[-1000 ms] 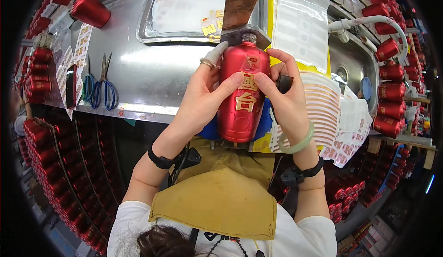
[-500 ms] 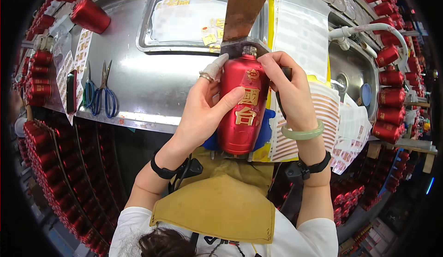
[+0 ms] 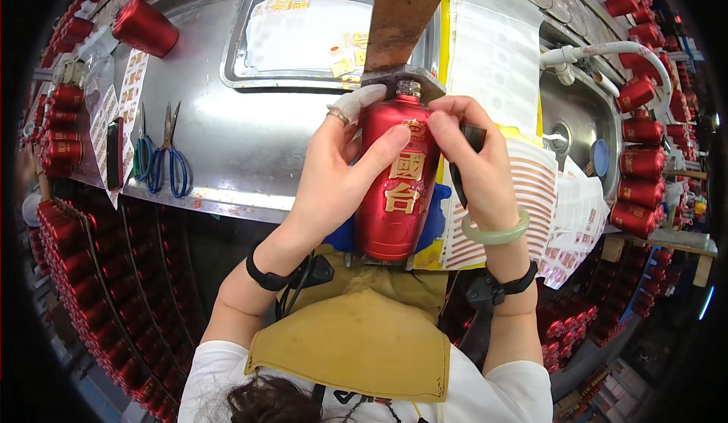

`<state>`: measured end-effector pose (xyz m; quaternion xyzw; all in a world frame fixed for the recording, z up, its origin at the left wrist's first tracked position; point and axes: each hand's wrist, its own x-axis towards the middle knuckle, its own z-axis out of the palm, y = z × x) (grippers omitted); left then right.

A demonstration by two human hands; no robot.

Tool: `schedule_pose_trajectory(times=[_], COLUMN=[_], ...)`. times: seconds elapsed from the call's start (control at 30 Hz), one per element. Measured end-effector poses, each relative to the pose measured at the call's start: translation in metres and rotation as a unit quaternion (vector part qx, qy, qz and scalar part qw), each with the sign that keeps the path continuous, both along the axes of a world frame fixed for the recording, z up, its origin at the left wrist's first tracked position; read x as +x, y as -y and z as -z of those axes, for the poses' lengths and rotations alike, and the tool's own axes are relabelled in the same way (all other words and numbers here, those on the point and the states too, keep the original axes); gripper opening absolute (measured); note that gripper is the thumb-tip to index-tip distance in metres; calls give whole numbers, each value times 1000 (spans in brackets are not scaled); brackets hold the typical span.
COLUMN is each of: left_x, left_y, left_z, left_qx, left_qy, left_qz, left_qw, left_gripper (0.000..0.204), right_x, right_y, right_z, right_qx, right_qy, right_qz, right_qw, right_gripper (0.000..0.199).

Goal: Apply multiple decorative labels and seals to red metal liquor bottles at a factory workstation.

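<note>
A red bottle (image 3: 393, 226) with raised gold characters lies on its back, its neck toward the far side at a metal holder (image 3: 421, 78). My left hand (image 3: 330, 161) grips its left side, with the thumb pressed near the small gold emblem (image 3: 414, 128). White wrapping covers one left fingertip by the neck. My right hand (image 3: 485, 169) touches the bottle's right shoulder, thumb and forefinger pinched beside the emblem. A black slender tool (image 3: 475, 136) sits inside that hand; its working end is hidden. Blue padding (image 3: 434, 214) shows under the bottle.
A metal tray (image 3: 236, 66) with gold pieces and a white sheet stands at the back. Scissors (image 3: 173, 169) and a phone (image 3: 114, 154) lie left, near another red bottle (image 3: 144, 27). Striped sticker sheets (image 3: 523, 195) are right, before a sink (image 3: 576, 112). Bottle racks (image 3: 91, 294) flank me.
My left thumb has slid up the bottle from the large upper character to the emblem. My right fingertips have come slightly lower, toward the emblem. The bottle has shifted slightly nearer me.
</note>
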<state>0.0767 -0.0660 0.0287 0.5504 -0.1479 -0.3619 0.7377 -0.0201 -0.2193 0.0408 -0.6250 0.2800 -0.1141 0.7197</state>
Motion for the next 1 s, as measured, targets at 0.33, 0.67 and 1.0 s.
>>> schedule_pose_trajectory(times=[0.33,0.67,1.0], left_x=[0,0,2], left_y=[9,10,9], left_z=[6,9,5], left_qx=[12,12,14], left_qy=[8,27,7], left_qz=[-29,-27,-20], left_qw=[999,999,1000], left_gripper=[48,50,47], right_x=[-4,-3,-2], right_y=[-6,-5,-5], right_z=[9,9,7], right_qx=[5,-17,1], right_qy=[11,9,14], right_qz=[6,2,4], right_qw=[1000,1000,1000], right_gripper=[34,31,29])
